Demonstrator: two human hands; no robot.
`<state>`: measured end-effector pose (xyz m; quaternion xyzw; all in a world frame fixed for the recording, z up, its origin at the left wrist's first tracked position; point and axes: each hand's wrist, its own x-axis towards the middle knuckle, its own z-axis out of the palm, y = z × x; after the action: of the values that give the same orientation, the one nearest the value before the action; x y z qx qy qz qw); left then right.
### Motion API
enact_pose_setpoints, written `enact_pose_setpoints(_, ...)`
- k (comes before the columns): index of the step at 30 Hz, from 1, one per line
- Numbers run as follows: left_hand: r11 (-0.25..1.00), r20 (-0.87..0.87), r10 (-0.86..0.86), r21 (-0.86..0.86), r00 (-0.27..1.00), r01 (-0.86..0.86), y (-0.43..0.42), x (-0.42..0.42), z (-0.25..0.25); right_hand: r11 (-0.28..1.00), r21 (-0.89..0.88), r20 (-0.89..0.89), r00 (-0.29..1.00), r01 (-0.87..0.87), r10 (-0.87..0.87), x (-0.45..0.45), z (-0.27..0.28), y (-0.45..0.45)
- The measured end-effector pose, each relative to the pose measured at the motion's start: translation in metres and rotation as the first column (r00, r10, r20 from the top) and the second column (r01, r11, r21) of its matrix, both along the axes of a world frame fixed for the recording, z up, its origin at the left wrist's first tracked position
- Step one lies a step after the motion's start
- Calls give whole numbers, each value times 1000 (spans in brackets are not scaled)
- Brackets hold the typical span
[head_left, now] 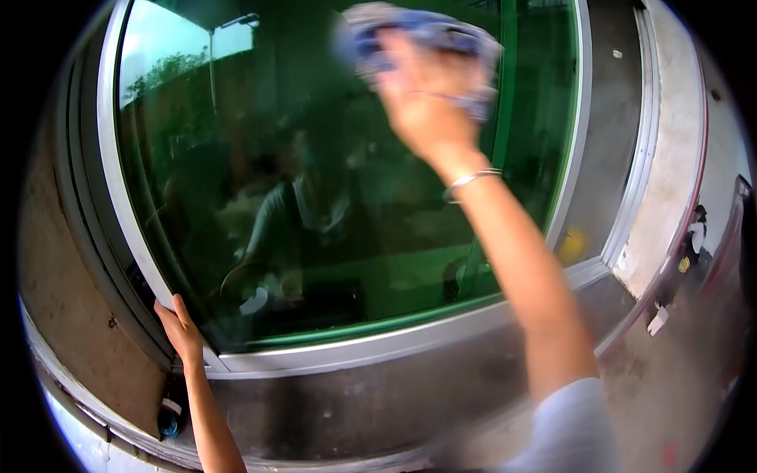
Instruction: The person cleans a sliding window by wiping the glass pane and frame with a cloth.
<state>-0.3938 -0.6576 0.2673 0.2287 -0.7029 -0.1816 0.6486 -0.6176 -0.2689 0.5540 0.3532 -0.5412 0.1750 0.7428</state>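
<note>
Behind right hand's (434, 106) fingers: green glass (315, 150), probably stiff, slippery, breakable. Between left hand's (184, 337) thumb and fingers: silver frame (378, 349), likely rigid, best gripped along its edge. Held under right fingers: blurred cloth (465, 38), probably soft, light, best spread beneath palm.

Pane (315, 177): glossy glass
Frame around pane (355, 352): smooth metal
Rag over pane (465, 39): matt cloth
Bracelet (467, 180): shiny metal

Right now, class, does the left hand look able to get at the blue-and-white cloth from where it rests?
Probably not: the left hand is at the silver window frame's lower left, while the cloth is high across the green glass, partly covered by the right hand.
</note>
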Motion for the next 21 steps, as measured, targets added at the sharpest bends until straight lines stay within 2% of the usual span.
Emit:
enact_pose_setpoints(1, 1000, -8, 24, -6, 1000, -24, 0, -2, 0, 995, -99, 111, 994, -5, 16, -28, 4, 37)
enact_pose_setpoints(2, 1000, -23, 22, -7, 999, -22, 1, -2, 2, 957, -211, 238, 939, -200, 248, -52, 11, 73)
enact_pose_setpoints(3, 1000, -15, 10, 17, 1000, -10, 5, -2, 3, 960, -280, 146, 989, 20, 22, -85, 21, 116)
enact_pose_setpoints(5, 999, -6, -2, 41, 1000, 2, 6, -1, 3, 776, -554, 494, 869, 303, 14, -92, 23, 145)
enact_pose_setpoints(7, 998, -12, -41, 56, 999, 41, 3, -2, 2, 685, -619, 526, 851, 385, -3, -94, 31, 125)
enact_pose_setpoints(8, 998, -15, -40, 56, 999, 41, 3, -3, 3, 683, -652, 442, 897, 328, -8, -85, 38, 107)
enact_pose_setpoints(9, 997, -3, -20, 68, 1000, 21, 5, -4, 5, 708, -620, 406, 910, 338, -78, -72, 45, 87)
enact_pose_setpoints(10, 997, 9, 2, 83, 1000, -3, 7, -3, 4, 764, -574, 268, 949, 295, -165, -63, 55, 62)
enact_pose_setpoints(11, 997, -14, 5, 75, 1000, -4, 4, -5, 1, 898, -438, -100, 991, 41, -94, -37, 76, -2)
enact_pose_setpoints(12, 996, -8, 6, 84, 1000, -6, 5, -3, 3, 925, -379, -215, 972, 12, -101, -8, 82, -45)
enact_pose_setpoints(13, 995, 2, 2, 95, 1000, -2, 8, -3, 3, 933, -360, -45, 999, -32, 16, -4, 77, -57)
enact_pose_setpoints(14, 995, -14, 10, 95, 1000, -9, 7, -1, 5, 992, -41, -59, 991, -123, 121, 57, 73, -119)
enact_pose_setpoints(15, 996, -2, 24, 87, 1000, -23, 7, -1, 4, 979, -202, -283, 956, 15, -73, 71, 76, -156)
enact_pose_setpoints(17, 996, -7, 43, 82, 999, -42, 11, 0, 5, 986, 154, -335, 936, -60, 109, 94, 78, -207)
enact_pose_setpoints(19, 996, 70, -9, 85, 997, 3, 16, 7, 8, 945, 257, -350, 892, -201, 285, 97, 82, -230)
enact_pose_setpoints(20, 997, 26, 20, 79, 999, -22, 13, 2, 9, 904, 427, -150, 982, -41, 115, 106, 113, -229)
enact_pose_setpoints(21, 996, 16, 33, 82, 999, -35, 12, 0, 2, 913, 405, -243, 969, 51, 53, 106, 136, -218)
